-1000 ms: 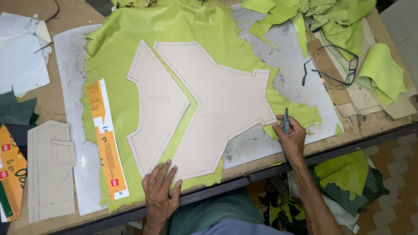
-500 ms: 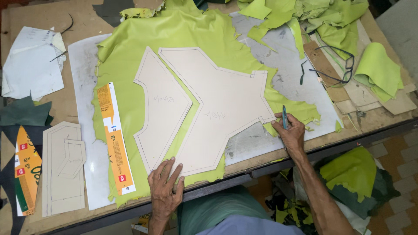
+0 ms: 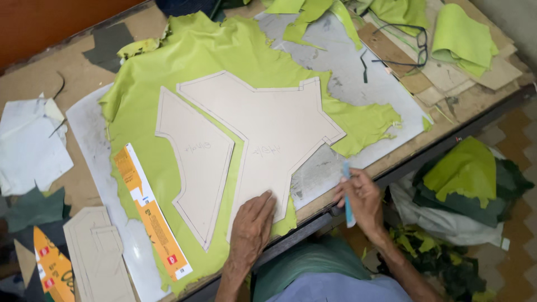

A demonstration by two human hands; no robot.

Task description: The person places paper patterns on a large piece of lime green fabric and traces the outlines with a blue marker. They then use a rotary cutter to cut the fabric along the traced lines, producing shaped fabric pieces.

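A lime green leather hide lies spread on a grey cutting board. Two beige card patterns rest on it: a large star-like one and a smaller pointed one to its left. My left hand presses flat on the lower tip of the large pattern. My right hand holds a slim blue pen at the table's front edge, just off the hide's right side.
An orange and white card strip lies on the hide's left part. More beige patterns and white paper sit at the left. Glasses and green scraps lie at the back right. Leather offcuts are piled below the table.
My right hand with the pen has pulled back from the hide's right edge toward the table's front edge. The view has shifted, and my left hand stays pressed on the pattern.
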